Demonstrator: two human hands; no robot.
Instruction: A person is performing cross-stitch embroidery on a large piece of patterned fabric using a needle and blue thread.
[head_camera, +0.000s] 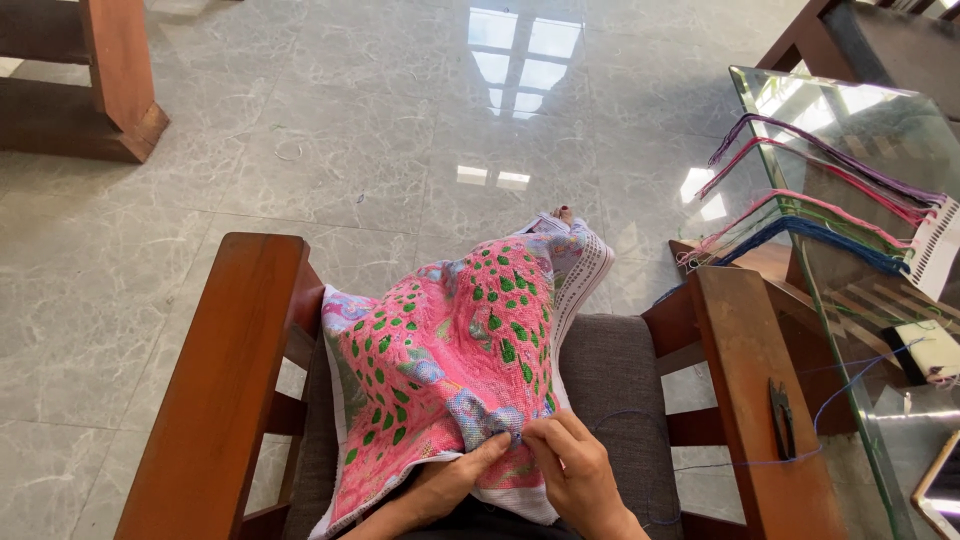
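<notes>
Two bare hands meet at the bottom centre of the frame. Left of them we see a brown wooden armrest (225, 390). Our left hand (450, 483) presses its fingers together against the lower edge of a pink cross-stitch cloth with green leaf shapes (450, 350), which drapes over our lap, centre frame. Our right hand (580, 470) touches it, thumb and forefinger pinching at the cloth beside a blue thread (840, 395). Small black snips (782, 418) lie on the right armrest (750, 390). Coloured thread skeins (830, 200) rest on a glass table (900, 120), upper right.

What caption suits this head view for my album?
Both hands pinch a pink and green embroidered cloth draped over a lap in a wooden armchair.
</notes>
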